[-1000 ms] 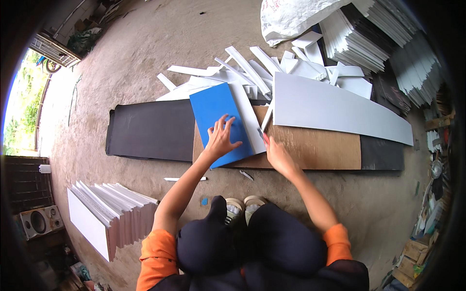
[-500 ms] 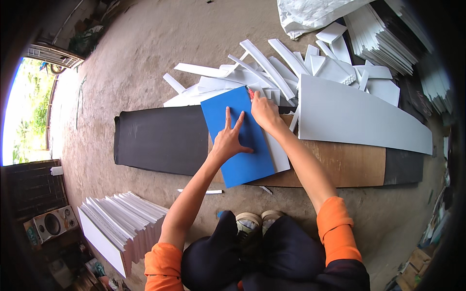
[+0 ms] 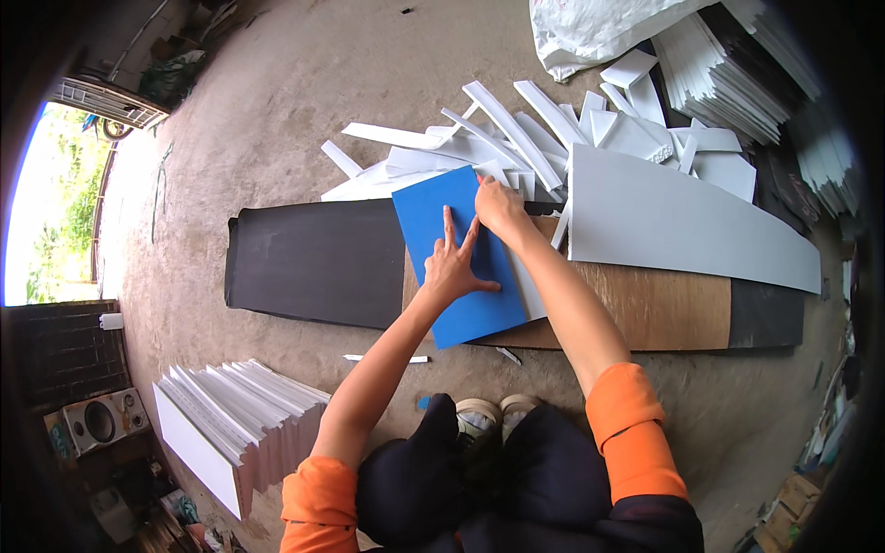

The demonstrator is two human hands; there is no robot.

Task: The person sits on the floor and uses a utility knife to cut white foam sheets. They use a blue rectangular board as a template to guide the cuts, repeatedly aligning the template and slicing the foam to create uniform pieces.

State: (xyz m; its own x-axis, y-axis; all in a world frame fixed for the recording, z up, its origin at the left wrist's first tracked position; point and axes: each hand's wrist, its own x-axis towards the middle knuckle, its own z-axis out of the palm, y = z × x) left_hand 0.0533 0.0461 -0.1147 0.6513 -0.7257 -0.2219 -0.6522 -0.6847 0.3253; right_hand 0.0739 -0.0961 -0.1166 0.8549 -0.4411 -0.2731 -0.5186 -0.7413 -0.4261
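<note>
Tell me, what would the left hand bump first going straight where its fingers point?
Probably the white pieces just past the blue panel under the left hand; their height is unclear.

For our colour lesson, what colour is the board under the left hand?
The board is blue, clearest in head view.

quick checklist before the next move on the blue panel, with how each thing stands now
1. Left hand on the blue panel: ok, fingers spread across it.
2. Right hand gripping the red tool: ok, a bit of red shows at its fingers.
3. Tool tip placed at the panel's edge: cannot tell, too small to make out.
4. Hands clear of each other: cannot tell, one left fingertip is very close to the right hand.
5. White sheet under the panel: ok, it shows along the right side.
6. Far end clear of white scraps: not ok, they crowd it.
</note>
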